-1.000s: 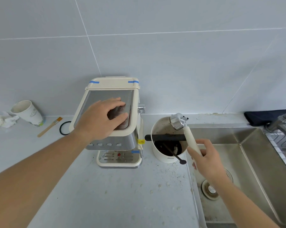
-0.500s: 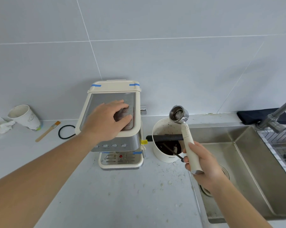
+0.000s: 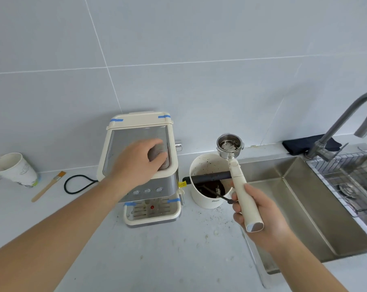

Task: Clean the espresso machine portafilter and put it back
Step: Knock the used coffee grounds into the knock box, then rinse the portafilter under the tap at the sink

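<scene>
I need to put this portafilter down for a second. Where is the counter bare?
Bare counter lies in front of the espresso machine, left of the sink, though speckled with grounds. It is crowded by the knock box; the cup, brush and cord fill the left.

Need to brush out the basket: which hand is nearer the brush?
Left. The left hand rests on the machine, right of the brush; the right hand holds the portafilter by the sink.

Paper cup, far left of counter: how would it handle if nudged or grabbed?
The paper cup already sits tilted, so it probably tips or rolls with a light push. It looks thin-walled, so a firm squeeze would likely crush it. Its contents can't be seen; if empty, it is probably very light.
</scene>
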`<move>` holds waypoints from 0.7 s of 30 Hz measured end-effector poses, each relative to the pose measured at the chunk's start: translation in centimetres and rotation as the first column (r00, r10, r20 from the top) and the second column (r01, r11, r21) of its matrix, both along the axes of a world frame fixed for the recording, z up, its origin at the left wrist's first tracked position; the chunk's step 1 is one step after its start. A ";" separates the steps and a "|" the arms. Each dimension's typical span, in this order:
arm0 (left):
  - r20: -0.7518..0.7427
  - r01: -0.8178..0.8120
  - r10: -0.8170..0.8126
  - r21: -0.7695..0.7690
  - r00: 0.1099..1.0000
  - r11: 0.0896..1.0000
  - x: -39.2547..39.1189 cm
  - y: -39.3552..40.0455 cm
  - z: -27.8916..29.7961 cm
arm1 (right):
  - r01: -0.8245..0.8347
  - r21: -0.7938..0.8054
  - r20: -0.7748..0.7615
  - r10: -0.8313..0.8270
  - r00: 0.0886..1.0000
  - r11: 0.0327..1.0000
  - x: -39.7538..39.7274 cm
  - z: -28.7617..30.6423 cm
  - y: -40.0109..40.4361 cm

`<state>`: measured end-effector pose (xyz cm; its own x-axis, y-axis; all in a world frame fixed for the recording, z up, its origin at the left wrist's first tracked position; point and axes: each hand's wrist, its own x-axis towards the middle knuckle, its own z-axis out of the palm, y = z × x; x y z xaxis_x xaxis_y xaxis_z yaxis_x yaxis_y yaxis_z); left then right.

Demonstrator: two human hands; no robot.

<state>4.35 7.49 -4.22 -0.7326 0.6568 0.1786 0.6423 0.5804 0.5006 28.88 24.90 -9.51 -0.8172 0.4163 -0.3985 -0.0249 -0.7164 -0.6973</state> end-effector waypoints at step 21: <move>0.804 -0.132 -0.261 0.384 0.534 0.914 18.9 16.0 -0.5 | -0.088 0.187 0.017 0.086 0.996 0.979 9.2 3.6 7.8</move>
<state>23.28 23.50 -4.70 -0.6272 0.7356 -0.2560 -0.1521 0.2066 0.9665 38.09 32.75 -5.95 -0.8505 0.4118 -0.3273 0.0381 -0.5724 -0.8191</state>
